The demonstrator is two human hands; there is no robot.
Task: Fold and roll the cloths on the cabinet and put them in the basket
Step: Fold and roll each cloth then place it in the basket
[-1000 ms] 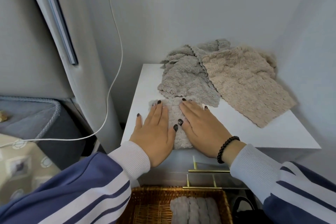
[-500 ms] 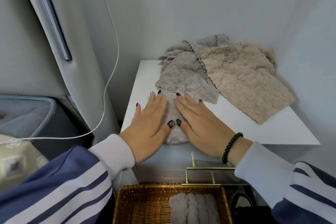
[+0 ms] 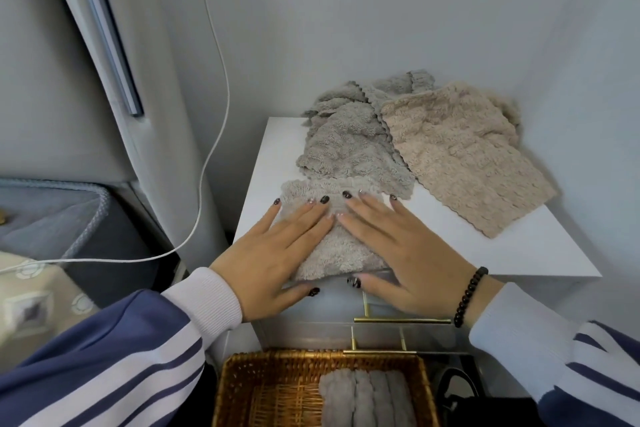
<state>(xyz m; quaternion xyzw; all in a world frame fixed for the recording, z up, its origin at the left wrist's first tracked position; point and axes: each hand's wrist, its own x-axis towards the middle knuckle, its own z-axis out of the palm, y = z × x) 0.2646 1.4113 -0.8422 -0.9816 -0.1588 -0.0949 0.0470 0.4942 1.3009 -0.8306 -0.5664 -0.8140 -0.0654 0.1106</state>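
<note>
A folded grey cloth (image 3: 341,253) lies at the front edge of the white cabinet (image 3: 540,253). My left hand (image 3: 273,253) and my right hand (image 3: 398,246) press flat on it from either side, fingers spread, thumbs hanging over the front edge. Behind it lie a crumpled grey cloth (image 3: 349,149) and a beige cloth (image 3: 460,156) spread at the back right. Below the cabinet stands a wicker basket (image 3: 242,392) holding several rolled grey cloths (image 3: 367,399).
A white cable (image 3: 221,80) hangs down the wall to the left of the cabinet. A grey padded seat (image 3: 52,218) stands at the far left. Gold drawer handles (image 3: 401,321) run across the cabinet front. A dark bag (image 3: 460,392) sits right of the basket.
Both hands have slid apart and back toward the front edge, so more of the folded grey cloth shows between them. The other cloths have not moved.
</note>
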